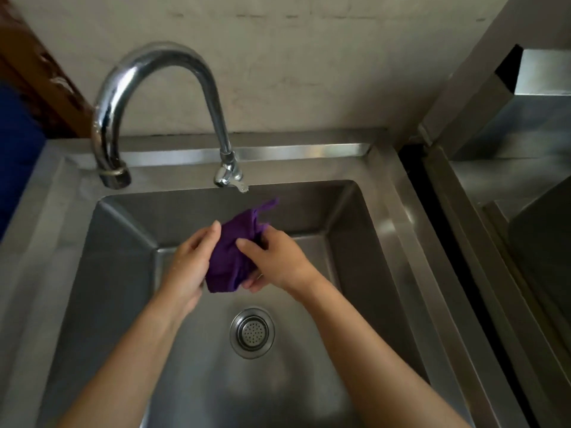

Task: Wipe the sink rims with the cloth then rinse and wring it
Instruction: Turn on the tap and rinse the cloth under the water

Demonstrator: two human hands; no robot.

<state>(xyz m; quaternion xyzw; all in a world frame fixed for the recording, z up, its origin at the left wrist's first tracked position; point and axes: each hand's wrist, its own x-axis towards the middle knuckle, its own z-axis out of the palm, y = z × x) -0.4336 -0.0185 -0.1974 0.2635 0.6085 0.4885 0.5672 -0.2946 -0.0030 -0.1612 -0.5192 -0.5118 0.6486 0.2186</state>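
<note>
A purple cloth (230, 257) is bunched between both hands above the steel sink basin (123, 273). My left hand (191, 261) holds its left side, fingers wrapped round the cloth. My right hand (275, 261) grips the right side with thumb on top. One corner of the cloth sticks up toward the tap spout (230, 176). The curved chrome tap (160, 69) arches over the back rim (278, 151); I see no clear stream of water from it.
A round strainer drain (251, 332) sits in the basin floor below my hands. A dark gap (432, 211) separates the sink from a second steel unit (509, 186) on the right. A plaster wall stands behind.
</note>
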